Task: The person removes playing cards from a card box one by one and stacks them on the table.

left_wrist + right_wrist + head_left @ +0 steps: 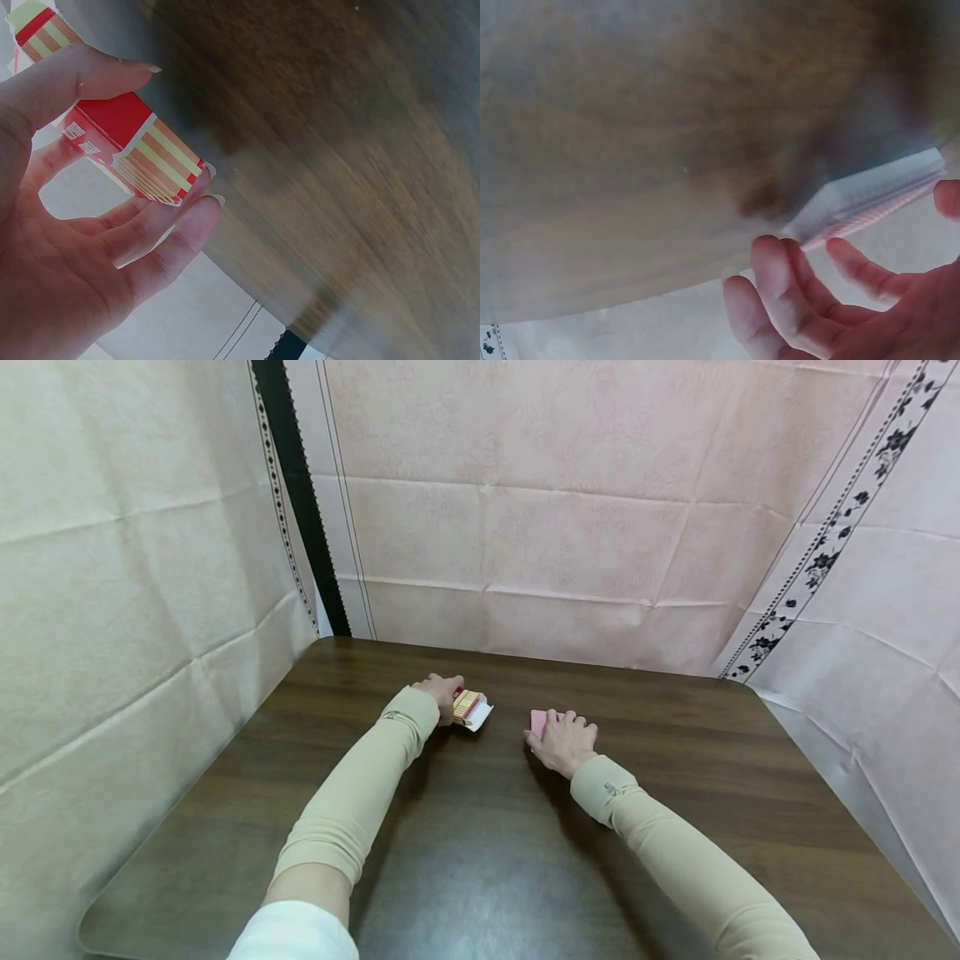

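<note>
My left hand (pixel 437 693) grips a small red-and-cream striped card box (pixel 471 706) just over the table, left of centre. The box's white end flap stands out toward the right. In the left wrist view, thumb and fingers close around the striped box (pixel 176 169) from opposite sides. To the right, my right hand (pixel 566 745) holds a pink-backed deck of playing cards (pixel 537 722) by its edges. The right wrist view shows the deck's (pixel 877 187) white side edges and patterned pink face, with fingertips at one end and the thumb at the other.
A dark brown wooden table (pixel 465 835) with rounded corners lies under both hands. Pale patterned cloth (pixel 562 543) hangs behind it and at both sides. A dark strip (pixel 300 493) runs down the cloth at the back left corner.
</note>
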The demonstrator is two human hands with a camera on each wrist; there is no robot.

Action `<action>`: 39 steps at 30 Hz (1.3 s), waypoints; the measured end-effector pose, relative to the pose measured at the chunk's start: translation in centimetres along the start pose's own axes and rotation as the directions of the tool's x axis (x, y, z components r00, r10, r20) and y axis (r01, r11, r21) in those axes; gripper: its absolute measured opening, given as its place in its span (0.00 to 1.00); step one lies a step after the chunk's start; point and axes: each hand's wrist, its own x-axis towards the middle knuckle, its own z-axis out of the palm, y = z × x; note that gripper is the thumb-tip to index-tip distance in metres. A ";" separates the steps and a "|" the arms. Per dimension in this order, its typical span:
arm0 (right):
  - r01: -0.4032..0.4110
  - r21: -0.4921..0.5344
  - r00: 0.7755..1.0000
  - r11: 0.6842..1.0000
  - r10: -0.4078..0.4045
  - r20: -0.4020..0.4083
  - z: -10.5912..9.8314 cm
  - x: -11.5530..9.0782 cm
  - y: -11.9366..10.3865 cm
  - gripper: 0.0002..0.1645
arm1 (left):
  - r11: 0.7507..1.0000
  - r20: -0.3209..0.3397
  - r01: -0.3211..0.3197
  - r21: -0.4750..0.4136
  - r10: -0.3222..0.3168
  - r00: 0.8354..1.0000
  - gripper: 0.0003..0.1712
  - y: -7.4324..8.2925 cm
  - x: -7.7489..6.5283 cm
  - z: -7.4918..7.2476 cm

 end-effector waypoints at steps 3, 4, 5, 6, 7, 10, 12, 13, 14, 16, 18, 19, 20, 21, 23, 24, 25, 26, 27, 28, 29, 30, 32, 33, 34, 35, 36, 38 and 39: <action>0.005 -0.013 1.000 1.000 -0.005 -0.017 -0.3 0.1 -0.3 0.41 | 1.000 0.003 -0.006 0.005 0.006 1.000 0.38 0.2 -0.1 0.0; 0.010 -0.015 0.999 1.000 -0.010 -0.033 -0.4 0.1 -0.4 0.40 | 1.000 0.002 -0.008 0.005 0.008 1.000 0.38 0.2 -0.1 0.0; 0.019 -0.014 0.998 1.000 -0.019 -0.056 -0.5 0.2 -0.5 0.38 | 1.000 0.000 -0.009 0.005 0.009 1.000 0.38 0.3 -0.1 0.0; 0.030 -0.009 0.996 1.000 -0.030 -0.081 -0.7 0.2 -0.7 0.37 | 1.000 -0.001 -0.008 0.004 0.008 1.000 0.38 0.4 -0.1 0.0; 0.047 -0.001 0.993 0.999 -0.046 -0.107 -0.8 0.4 -0.8 0.35 | 1.000 -0.003 -0.008 0.004 0.008 1.000 0.39 0.5 -0.1 -0.1; 0.141 0.034 0.976 0.989 -0.133 -0.172 -1.2 0.7 -1.3 0.29 | 1.000 -0.008 -0.005 0.006 0.006 1.000 0.40 0.8 0.0 -0.1; 0.235 0.069 0.959 0.970 -0.219 -0.179 -1.5 1.0 -1.6 0.25 | 1.000 -0.009 -0.004 0.008 0.004 1.000 0.40 1.1 -0.1 -0.1; 0.275 0.090 0.951 0.957 -0.257 -0.171 -1.6 1.1 -1.8 0.24 | 1.000 -0.009 -0.004 0.007 0.004 1.000 0.40 1.2 -0.1 -0.1; 0.305 0.107 0.945 0.946 -0.288 -0.154 -1.7 1.1 -2.0 0.23 | 1.000 -0.007 -0.004 0.004 0.004 1.000 0.40 1.3 -0.1 -0.1; 0.378 0.134 0.923 0.916 -0.362 -0.130 -1.7 1.2 -2.5 0.22 | 1.000 -0.006 -0.007 0.002 0.007 1.000 0.40 1.5 -0.2 -0.1; 0.425 0.158 0.905 0.891 -0.411 -0.113 -1.7 1.3 -2.9 0.22 | 1.000 -0.006 -0.014 -0.006 0.014 1.000 0.39 1.7 -0.5 -0.2; 0.445 0.156 0.895 0.882 -0.432 -0.109 -1.7 1.3 -3.1 0.23 | 1.000 -0.007 -0.022 -0.007 0.022 1.000 0.39 1.7 -0.6 -0.3; 0.469 0.150 0.883 0.870 -0.456 -0.111 -1.6 1.4 -3.2 0.24 | 0.999 -0.009 -0.031 -0.011 0.031 0.999 0.39 1.8 -0.8 -0.4; 0.497 0.149 0.867 0.855 -0.484 -0.119 -1.5 1.4 -3.3 0.25 | 0.999 -0.010 -0.040 -0.013 0.040 0.999 0.39 1.8 -0.9 -0.4; 0.521 0.143 0.853 0.842 -0.507 -0.124 -1.4 1.5 -3.3 0.26 | 0.998 -0.008 -0.056 -0.022 0.056 0.998 0.39 1.9 -1.1 -0.6; 0.530 0.139 0.847 0.836 -0.516 -0.127 -1.3 1.5 -3.4 0.27 | 0.998 -0.008 -0.064 -0.026 0.063 0.998 0.39 1.9 -1.1 -0.7; 0.535 0.134 0.844 0.834 -0.521 -0.131 -1.3 1.6 -3.4 0.27 | 0.997 -0.008 -0.069 -0.028 0.069 0.998 0.39 1.9 -1.2 -0.7; 0.540 0.134 0.841 0.831 -0.524 -0.137 -1.2 1.6 -3.4 0.28 | 0.997 -0.006 -0.070 -0.031 0.070 0.998 0.40 1.9 -1.1 -0.7; 0.542 0.138 0.839 0.829 -0.525 -0.142 -1.2 1.7 -3.4 0.28 | 0.997 -0.005 -0.071 -0.032 0.070 0.998 0.40 1.8 -1.0 -0.6; 0.543 0.141 0.838 0.828 -0.525 -0.148 -1.2 1.7 -3.4 0.29 | 0.997 -0.007 -0.071 -0.031 0.071 0.997 0.40 1.8 -1.0 -0.7; 0.545 0.148 0.837 0.826 -0.526 -0.150 -1.2 1.8 -3.4 0.29 | 0.997 -0.009 -0.071 -0.031 0.071 0.997 0.39 1.7 -1.0 -0.6; 0.545 0.152 0.837 0.825 -0.525 -0.151 -1.2 1.8 -3.4 0.29 | 0.997 -0.012 -0.068 -0.030 0.068 0.998 0.39 1.7 -0.9 -0.6; 0.543 0.165 0.839 0.823 -0.524 -0.147 -1.2 1.9 -3.5 0.30 | 0.998 -0.013 -0.064 -0.028 0.064 0.998 0.39 1.8 -0.7 -0.6; 0.540 0.166 0.841 0.825 -0.523 -0.136 -1.2 1.9 -3.6 0.30 | 0.998 -0.014 -0.064 -0.027 0.064 0.998 0.39 1.8 -0.6 -0.5; 0.540 0.162 0.841 0.826 -0.525 -0.128 -1.2 2.0 -3.7 0.30 | 0.998 -0.015 -0.064 -0.027 0.063 0.998 0.38 1.9 -0.6 -0.5; 0.539 0.156 0.842 0.828 -0.527 -0.116 -1.3 2.0 -3.7 0.30 | 0.998 -0.012 -0.064 -0.029 0.064 0.998 0.38 2.0 -0.5 -0.5; 0.538 0.149 0.843 0.830 -0.528 -0.103 -1.3 2.0 -3.8 0.29 | 0.997 -0.008 -0.070 -0.030 0.070 0.998 0.38 2.1 -0.4 -0.5; 0.532 0.134 0.847 0.836 -0.527 -0.072 -1.3 2.1 -3.9 0.29 | 0.995 -0.002 -0.089 -0.034 0.089 0.996 0.37 2.3 -0.3 -0.5; 0.527 0.127 0.850 0.841 -0.524 -0.055 -1.3 2.1 -4.0 0.28 | 0.995 0.003 -0.097 -0.035 0.097 0.995 0.37 2.5 -0.3 -0.5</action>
